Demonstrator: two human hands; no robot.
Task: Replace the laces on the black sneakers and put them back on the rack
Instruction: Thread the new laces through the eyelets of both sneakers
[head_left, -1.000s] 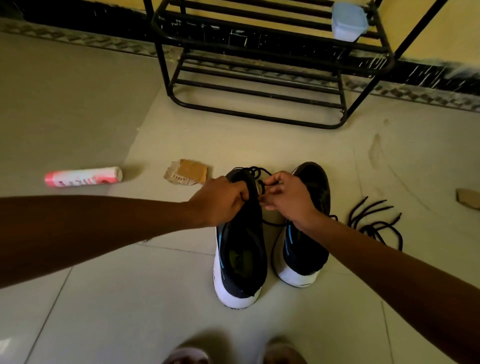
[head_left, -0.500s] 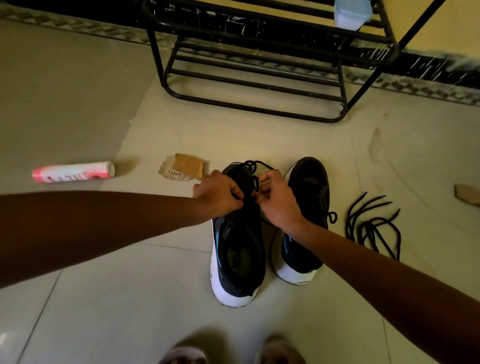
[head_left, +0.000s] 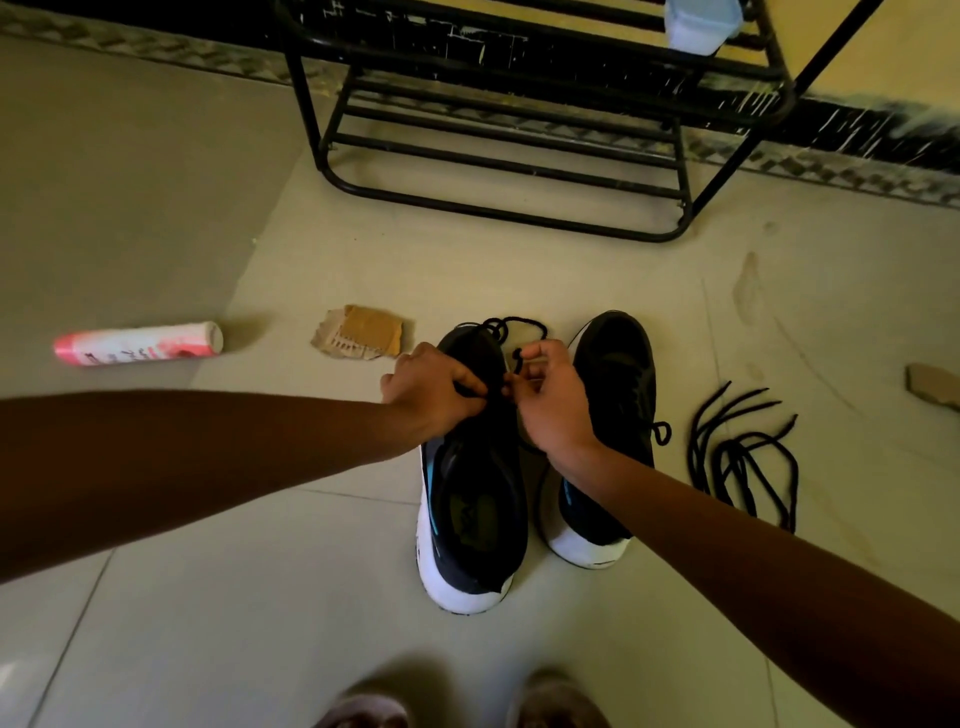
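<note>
Pale tiled floor (head_left: 571, 275); black rack (head_left: 498, 171)

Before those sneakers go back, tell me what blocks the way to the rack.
Nothing visible does. The floor between the black sneakers and the rack is bare; the cardboard scrap lies off to the left, the loose laces to the right.

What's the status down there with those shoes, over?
Both hands, left and right, pinching the black lace on the left sneaker. Right sneaker beside it. Rack ahead, path clear. Loose laces to the right.
</note>
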